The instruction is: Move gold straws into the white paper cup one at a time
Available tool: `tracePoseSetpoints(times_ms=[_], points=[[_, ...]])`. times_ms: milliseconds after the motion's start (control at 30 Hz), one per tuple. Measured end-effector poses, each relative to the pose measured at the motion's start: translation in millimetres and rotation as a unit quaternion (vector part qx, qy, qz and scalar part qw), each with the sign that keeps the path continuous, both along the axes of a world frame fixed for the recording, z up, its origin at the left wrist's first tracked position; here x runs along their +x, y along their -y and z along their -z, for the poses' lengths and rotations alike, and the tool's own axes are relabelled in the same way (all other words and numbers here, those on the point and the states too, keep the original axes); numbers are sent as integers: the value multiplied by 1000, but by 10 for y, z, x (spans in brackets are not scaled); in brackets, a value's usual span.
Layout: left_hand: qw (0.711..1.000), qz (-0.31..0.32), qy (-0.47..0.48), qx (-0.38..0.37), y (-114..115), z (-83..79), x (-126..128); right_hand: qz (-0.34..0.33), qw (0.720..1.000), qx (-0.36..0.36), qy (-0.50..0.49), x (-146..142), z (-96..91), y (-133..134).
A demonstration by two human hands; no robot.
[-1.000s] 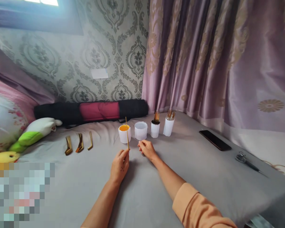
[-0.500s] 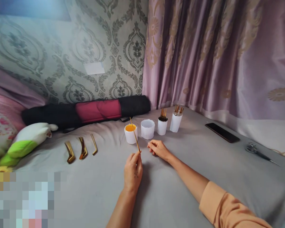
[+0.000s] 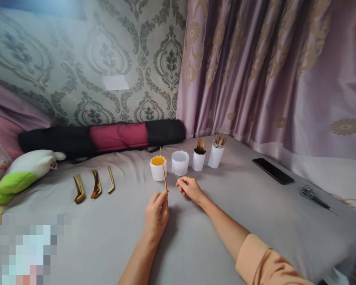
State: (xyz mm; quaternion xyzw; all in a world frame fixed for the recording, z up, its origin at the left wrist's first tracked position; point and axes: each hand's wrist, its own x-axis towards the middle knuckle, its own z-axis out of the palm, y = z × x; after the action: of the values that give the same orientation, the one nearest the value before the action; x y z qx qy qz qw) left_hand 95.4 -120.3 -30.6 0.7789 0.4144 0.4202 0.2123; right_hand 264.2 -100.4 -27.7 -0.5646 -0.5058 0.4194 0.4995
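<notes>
My left hand (image 3: 157, 213) pinches a thin yellow stick (image 3: 163, 171) that stands nearly upright in front of a white cup of orange liquid (image 3: 158, 167). Resting on the grey sheet (image 3: 195, 237) just right of the stick, my right hand (image 3: 190, 187) has its fingers curled, and I cannot see anything in them. Behind the hands stand an empty white cup (image 3: 180, 162) and two white cups holding brown sticks (image 3: 199, 158) (image 3: 216, 154).
Three golden bent tools (image 3: 92, 185) lie at the left. A black phone (image 3: 272, 170) and scissors (image 3: 313, 197) lie at the right. A black and red roll bag (image 3: 106, 136) lies along the wall. Plush toys (image 3: 20, 173) sit far left, curtains hang on the right.
The view has shifted slightly. My left hand has tilted the stick from upright to leaning and partly back. My right hand stays curled on the sheet.
</notes>
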Motion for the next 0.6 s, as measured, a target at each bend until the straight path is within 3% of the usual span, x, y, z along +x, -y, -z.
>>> tracePoseSetpoints(times_ms=[233,467,600], points=[[998,-1,-51,30,32,34,-9,-19,999,4,-35,15,4,51],[992,-3,-110,62,38,-7,58,-36,996,11,-80,-1,-101,88],[993,-3,-112,44,27,-67,111,-29,992,18,-120,7,-203,72]])
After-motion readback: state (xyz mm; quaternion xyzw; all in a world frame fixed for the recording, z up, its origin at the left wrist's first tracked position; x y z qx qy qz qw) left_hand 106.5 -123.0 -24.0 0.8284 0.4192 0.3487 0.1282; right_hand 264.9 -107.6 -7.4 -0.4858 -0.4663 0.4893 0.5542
